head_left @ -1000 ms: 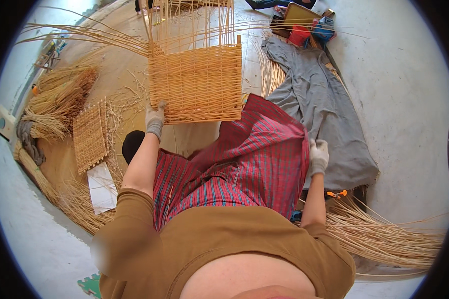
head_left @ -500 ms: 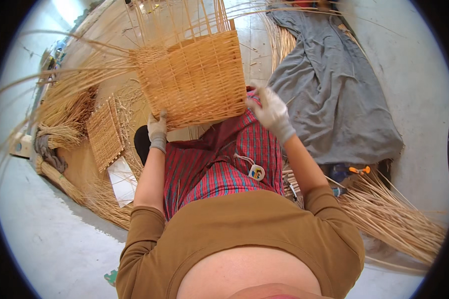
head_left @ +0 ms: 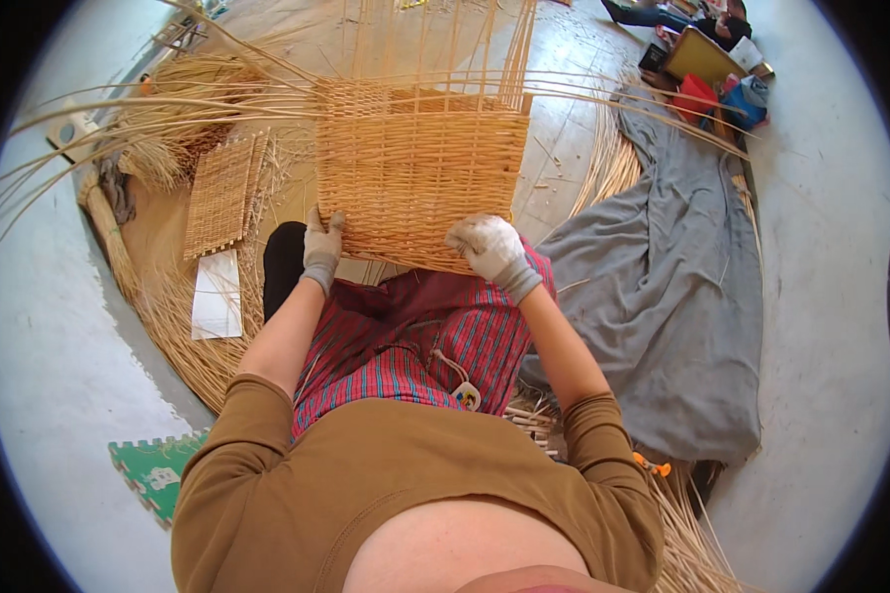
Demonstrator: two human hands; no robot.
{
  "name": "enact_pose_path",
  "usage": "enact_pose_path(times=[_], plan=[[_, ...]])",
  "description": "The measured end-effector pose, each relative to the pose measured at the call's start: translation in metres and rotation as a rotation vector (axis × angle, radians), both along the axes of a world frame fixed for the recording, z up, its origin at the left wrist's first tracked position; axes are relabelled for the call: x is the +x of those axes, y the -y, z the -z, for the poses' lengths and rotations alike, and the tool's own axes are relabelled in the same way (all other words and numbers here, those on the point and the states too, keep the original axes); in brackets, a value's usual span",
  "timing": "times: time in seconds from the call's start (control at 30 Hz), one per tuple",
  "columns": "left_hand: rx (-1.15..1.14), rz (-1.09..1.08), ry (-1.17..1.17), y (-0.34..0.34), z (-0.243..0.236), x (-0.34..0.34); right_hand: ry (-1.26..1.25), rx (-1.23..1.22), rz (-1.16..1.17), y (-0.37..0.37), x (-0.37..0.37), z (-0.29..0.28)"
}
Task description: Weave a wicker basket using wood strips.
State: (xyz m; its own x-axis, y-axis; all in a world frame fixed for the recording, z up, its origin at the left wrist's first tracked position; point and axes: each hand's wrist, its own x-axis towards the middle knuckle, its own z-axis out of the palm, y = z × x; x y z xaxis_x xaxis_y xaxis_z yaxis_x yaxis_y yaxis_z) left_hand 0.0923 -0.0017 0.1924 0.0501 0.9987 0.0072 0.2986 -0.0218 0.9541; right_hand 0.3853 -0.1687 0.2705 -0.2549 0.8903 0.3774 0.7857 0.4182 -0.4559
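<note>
- Basket [head_left: 420, 188]: held before the knees at the centre of the clock used here; its woven wall faces the wearer, lower edge just above the striped cloth [head_left: 405, 331] on the lap.
- Stakes [head_left: 491, 59]: bare, rising from the basket's top edge toward 12 o'clock; loose rods [head_left: 148, 107] fan out from it toward 9 o'clock, and a few more run toward 3.
- Left hand [head_left: 323, 245]: gloved, at 8 o'clock; its fingers are closed on the basket's lower corner.
- Right hand [head_left: 489, 245]: gloved, between 4 and 5 o'clock, fingers curled in against the lower wall; I cannot tell whether they grip it.
- Tag [head_left: 466, 396]: pale, on a cord, lying over the striped cloth at 6 o'clock.
- Panel [head_left: 223, 198]: woven, on the floor at 9 o'clock; a white sheet [head_left: 217, 296] lies just below it at 8.
- Grey cloth [head_left: 663, 296]: spread in folds at 4 o'clock.
- Orange tool [head_left: 653, 465]: partly hidden by the sleeve, near 5 o'clock.
- Green mat [head_left: 158, 474]: near 7 o'clock.
- Red bucket [head_left: 695, 97]: between 2 and 3 o'clock, well apart from the hands.
</note>
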Motion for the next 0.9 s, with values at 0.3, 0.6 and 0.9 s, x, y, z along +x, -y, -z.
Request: enact_pose_path(times=[0.3, 0.6, 0.9], plan=[[0.992, 0.367, -0.547, 0.038, -0.114, 0.117, 0.268, 0.53, 0.775, -0.084, 0.043, -0.06], [0.834, 0.485, -0.582, -0.033, -0.132, 0.19, 0.249, 0.359, 0.812, -0.091, 0.047, -0.057], [0.853, 0.488, -0.581, -0.032, -0.139, 0.191, 0.167, 0.459, 0.779, -0.093, 0.051, -0.044]])
